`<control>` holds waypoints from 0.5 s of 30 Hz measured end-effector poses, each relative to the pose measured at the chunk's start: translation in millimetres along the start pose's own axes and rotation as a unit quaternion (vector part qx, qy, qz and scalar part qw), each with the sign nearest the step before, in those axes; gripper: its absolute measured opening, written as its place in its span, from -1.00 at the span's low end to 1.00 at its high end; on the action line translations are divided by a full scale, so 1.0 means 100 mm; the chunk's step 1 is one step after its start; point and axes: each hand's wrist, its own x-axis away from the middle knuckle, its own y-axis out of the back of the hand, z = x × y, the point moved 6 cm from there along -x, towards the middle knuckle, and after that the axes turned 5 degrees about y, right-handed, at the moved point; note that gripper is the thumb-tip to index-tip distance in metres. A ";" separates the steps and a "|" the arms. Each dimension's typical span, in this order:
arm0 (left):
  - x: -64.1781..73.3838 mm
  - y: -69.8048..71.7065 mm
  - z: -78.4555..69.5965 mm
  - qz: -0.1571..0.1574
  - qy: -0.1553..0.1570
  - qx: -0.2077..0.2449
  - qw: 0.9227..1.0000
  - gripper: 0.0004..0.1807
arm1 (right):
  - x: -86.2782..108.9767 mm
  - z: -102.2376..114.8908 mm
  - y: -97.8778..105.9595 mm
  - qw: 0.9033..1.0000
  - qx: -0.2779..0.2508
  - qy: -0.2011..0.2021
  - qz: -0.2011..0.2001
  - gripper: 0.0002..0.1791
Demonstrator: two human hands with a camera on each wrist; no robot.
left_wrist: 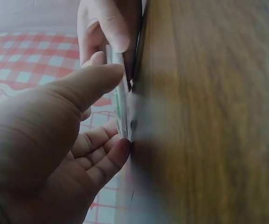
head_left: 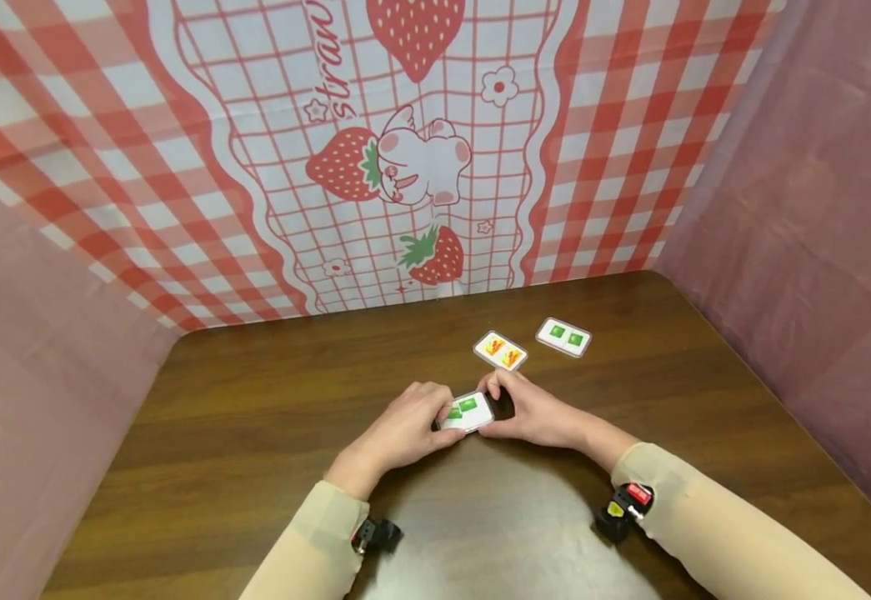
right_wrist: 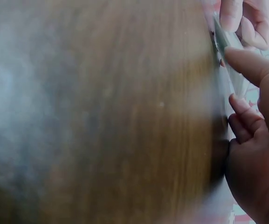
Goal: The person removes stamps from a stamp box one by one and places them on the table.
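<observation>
Red-and-white checked cloth (head_left: 615, 142) printed with strawberries hangs behind a dark brown wooden table (head_left: 277, 383), with plain pink drapes (head_left: 803, 208) on both sides. On the table lies an orange-picture card (head_left: 500, 351), white, with two small orange pictures. Just right of that card, slightly farther from the person and not touching it, lies a green-picture card (head_left: 564, 337) with two green squares.

Nearer the person than the orange-picture card, and a little to its left, is the held card (head_left: 478, 412), also white with green pictures. I cannot tell whether it is single or a thin stack. The left hand (head_left: 407, 422) grips its left end, thumb along the near edge and fingers at the far one. The right hand (head_left: 531, 410), closest to the orange-picture card, pinches the right end between thumb and fingers. Both forearms wear beige sleeves (head_left: 735, 529), each with a small black device (head_left: 384, 535) strapped at the wrist.
</observation>
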 end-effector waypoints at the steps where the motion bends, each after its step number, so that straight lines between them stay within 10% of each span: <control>1: 0.00 -0.01 0.00 0.001 0.001 -0.002 1.000 -0.49 | 0.00 0.00 0.00 1.000 0.013 0.001 0.002 -0.43; 15: -0.01 -0.01 0.00 -0.003 0.008 0.000 1.000 -0.53 | 0.04 0.01 0.01 0.997 0.078 0.000 -0.005 -0.39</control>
